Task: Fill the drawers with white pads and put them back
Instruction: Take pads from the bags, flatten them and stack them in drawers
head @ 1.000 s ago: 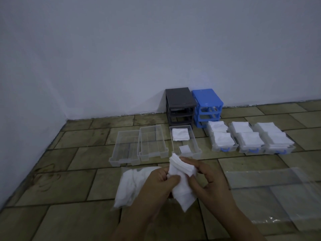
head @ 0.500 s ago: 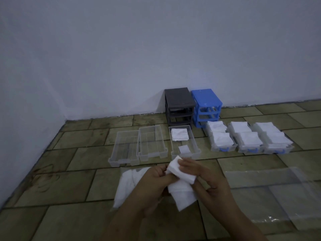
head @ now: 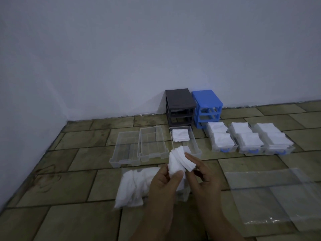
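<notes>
Both hands hold a small stack of white pads [head: 180,160] just in front of the third clear drawer [head: 195,145], the landmark here. The left hand [head: 165,181] has its thumb and fingers clamped on the stack's lower part, while the right hand [head: 203,176] pinches its upper edge. Inside that drawer lies a pad pile [head: 180,135] (far end). Left of it sit two clear drawers [head: 139,146]; right of it, three filled drawers [head: 250,139]. Behind it stand a grey cabinet [head: 179,105] and a blue cabinet [head: 207,106]
</notes>
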